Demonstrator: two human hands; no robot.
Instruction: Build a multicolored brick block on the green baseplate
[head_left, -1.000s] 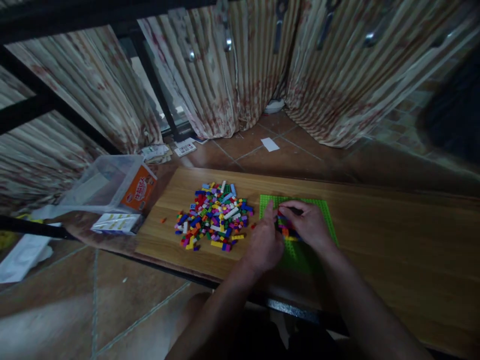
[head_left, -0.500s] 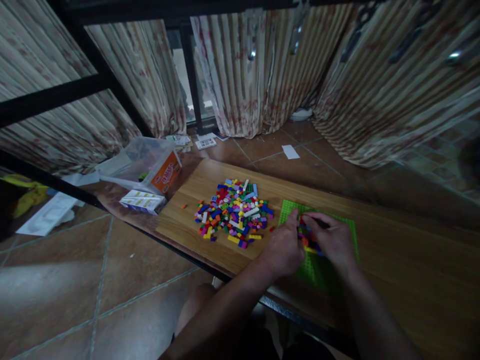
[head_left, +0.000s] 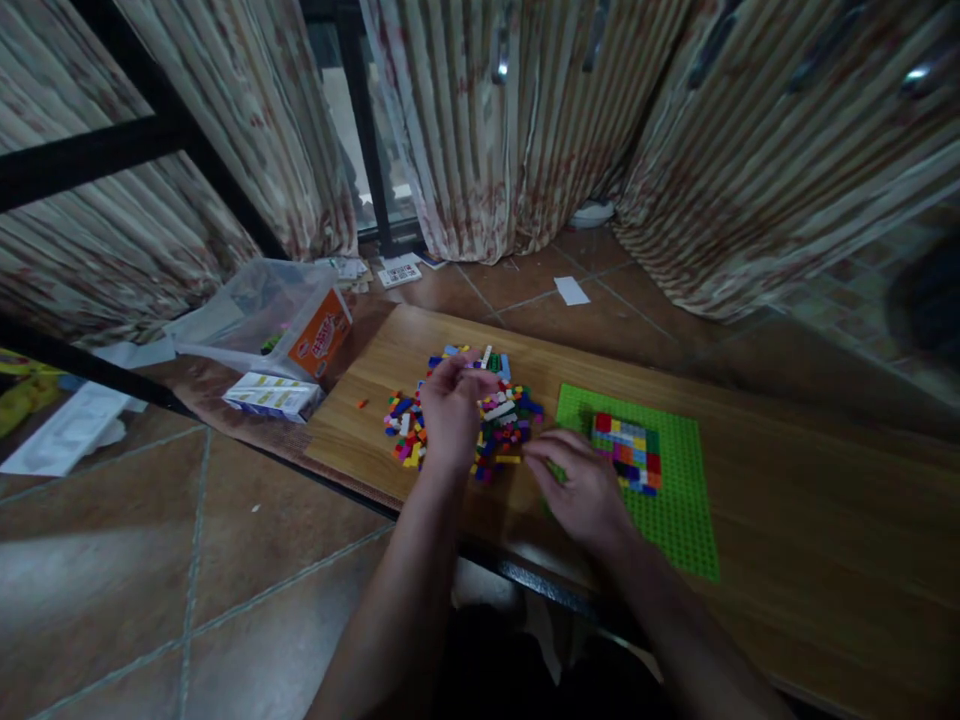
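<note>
So the green baseplate (head_left: 679, 500) is lying flat on my wooden bench (head_left: 817, 530), and I'll use that as the reference for everything. Sitting on it, about in the middle, is my patch of bricks (head_left: 628, 455), packed tight in a mix of colors, with a red one at its far left corner and blue along the near edge. My right hand (head_left: 574, 480) is at the baseplate's left side, covering some of that edge, with thumb and index finger brought close together and pointing left. Can't tell if there's a brick pinched in there, too dark and small. Left of the baseplate, well apart from it, is the pile of loose bricks (head_left: 504, 418), and my left hand (head_left: 454, 415) is over it with the fingers bent and hiding a good chunk. No idea from this angle whether those fingers have hold of anything. One orange brick (head_left: 361, 404) lies by itself even farther left of the baseplate. Way off on that same side, past the bench's end, there's a clear bin with an orange label (head_left: 321, 335) and a small box (head_left: 274, 396). Beyond the baseplate's far side, a white card (head_left: 572, 291) is on the floor tiles, then striped curtains (head_left: 480, 130).
</note>
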